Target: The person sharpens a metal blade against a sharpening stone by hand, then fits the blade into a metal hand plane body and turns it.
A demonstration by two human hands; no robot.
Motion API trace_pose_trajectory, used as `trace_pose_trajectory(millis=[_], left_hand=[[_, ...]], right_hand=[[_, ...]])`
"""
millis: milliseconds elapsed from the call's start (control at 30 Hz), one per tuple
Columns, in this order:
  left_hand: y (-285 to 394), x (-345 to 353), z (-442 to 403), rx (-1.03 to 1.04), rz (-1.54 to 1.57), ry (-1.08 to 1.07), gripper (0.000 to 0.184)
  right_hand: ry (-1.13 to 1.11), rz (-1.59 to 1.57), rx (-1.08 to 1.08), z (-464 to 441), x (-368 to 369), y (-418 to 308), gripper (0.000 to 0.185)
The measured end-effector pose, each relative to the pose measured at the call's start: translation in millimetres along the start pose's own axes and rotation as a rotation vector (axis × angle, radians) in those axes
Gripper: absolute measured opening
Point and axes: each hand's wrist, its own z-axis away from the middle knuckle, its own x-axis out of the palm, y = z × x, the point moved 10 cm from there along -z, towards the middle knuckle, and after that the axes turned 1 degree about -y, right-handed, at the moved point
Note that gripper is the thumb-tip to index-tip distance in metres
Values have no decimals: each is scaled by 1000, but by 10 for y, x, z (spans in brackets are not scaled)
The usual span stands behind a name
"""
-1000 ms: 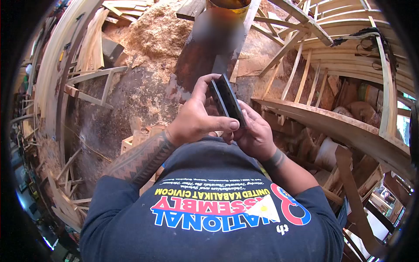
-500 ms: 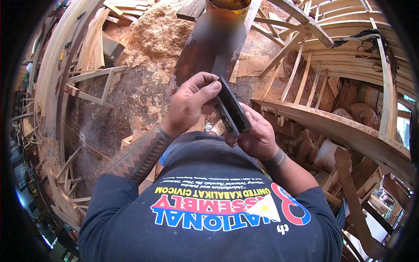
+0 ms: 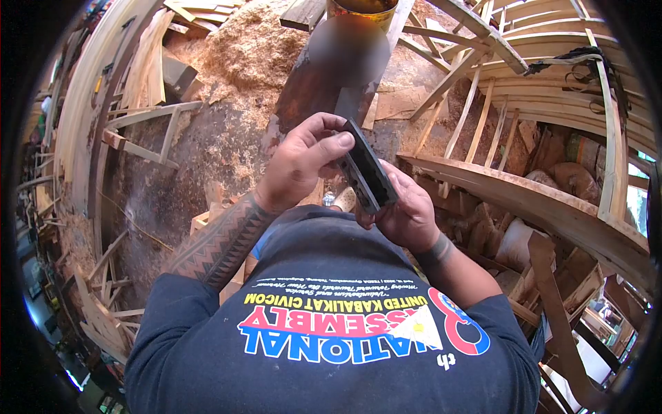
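A dark, narrow block with a long hollow along its face [image 3: 363,174] is held tilted in front of my chest; its exact kind is unclear. My left hand [image 3: 298,162] pinches its upper end, thumb on the near face and fingers curled behind. Around the lower end, my right hand [image 3: 410,214] is closed, with some of its fingers hidden by the block. Beyond both hands, a wooden plank [image 3: 303,90] with dark stains runs away from me.
A yellowish container [image 3: 376,15] stands on the plank's far part, near a blurred patch. Wood shavings [image 3: 241,52] cover the floor behind it. To the right are a ribbed wooden frame [image 3: 496,183] and curved boards. Several long planks [image 3: 83,117] lean at the left.
The block shifts and tilts very slightly between my hands. Both hands keep their hold, and the surroundings look the same.
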Motion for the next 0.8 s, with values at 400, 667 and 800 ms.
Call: trace_pose_trajectory(millis=[400,667,800], left_hand=[[-1,-49,60,25,-46,13,33],[-5,-68,74,31,-61,17,34],[-56,-76,61,20,-37,-2,37]], right_hand=[[-3,-114,-6,-23,-17,89,59],[-51,-122,-9,-25,-31,121,57],[-15,-85,-1,-36,1,102,58]])
